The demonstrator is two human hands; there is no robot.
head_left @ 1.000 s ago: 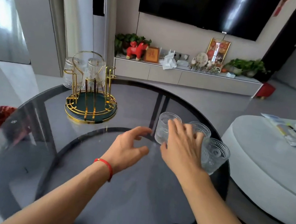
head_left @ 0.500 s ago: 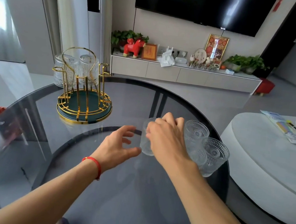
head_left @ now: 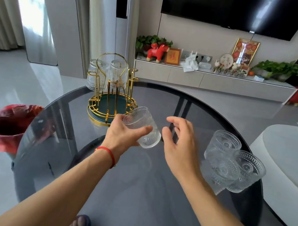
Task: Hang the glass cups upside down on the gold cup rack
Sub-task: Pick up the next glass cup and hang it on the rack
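Glass, ribbed and clear, sits in the left hand (head_left: 124, 135): its grip pinches the patterned glass cup (head_left: 143, 126) around the wall, thumb across the near side, fingers hidden behind. The cup hangs tilted above the middle of the worktop, its long axis slanting so the mouth points up and away towards the rack and the base comes down towards the right. The right hand (head_left: 179, 147) hovers just beside the base, its grip spread and holding nothing.

The gold wire cup rack with a green tray (head_left: 112, 92) stands near the far left edge of the round dark glass worktop (head_left: 133, 196), ahead and left of the held cup, so the left hand is the nearer one. Two cups already hang upside down on its far pegs; the near pegs look free. The cup must be turned mouth-down before it goes on.

Half a second earlier the right hand covered this cup beside the cluster of remaining glass cups (head_left: 232, 161) near the right edge; the cup has since passed to the left hand.
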